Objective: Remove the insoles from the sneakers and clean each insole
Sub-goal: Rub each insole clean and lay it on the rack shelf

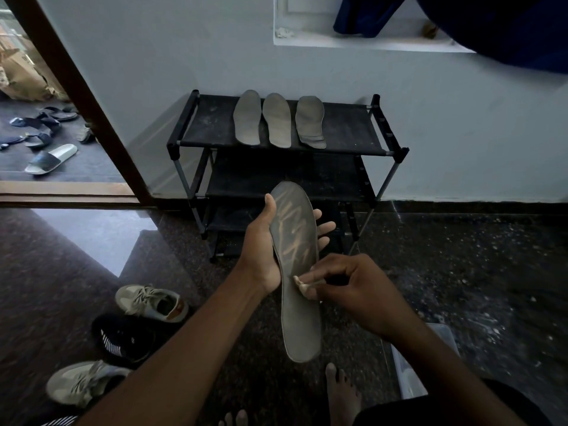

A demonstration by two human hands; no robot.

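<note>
insole (299, 281) in our grasp, long and grey, lies lengthwise away from us, its upper half streaked with pale smears. our left hand (264, 241) cradles it from beneath: the thumb rides up along the near left edge, and the other fingers (325, 229) poke out past the right edge, curled loosely around it. our right hand (356, 290) pinches a small pale cloth (299, 282) between thumb and fingertips, closed tightly on it, and presses it against the insole's middle, just below where the left palm ends. beyond the left fingertips stands a black shoe rack (353, 130), with three more insoles (278, 119) laid side by side on its top shelf. left of our left forearm, sneakers (152, 301) sit on the dark floor (461, 272), two grey and one black between them. a clear plastic box (408, 370) shows under the right forearm.
</note>
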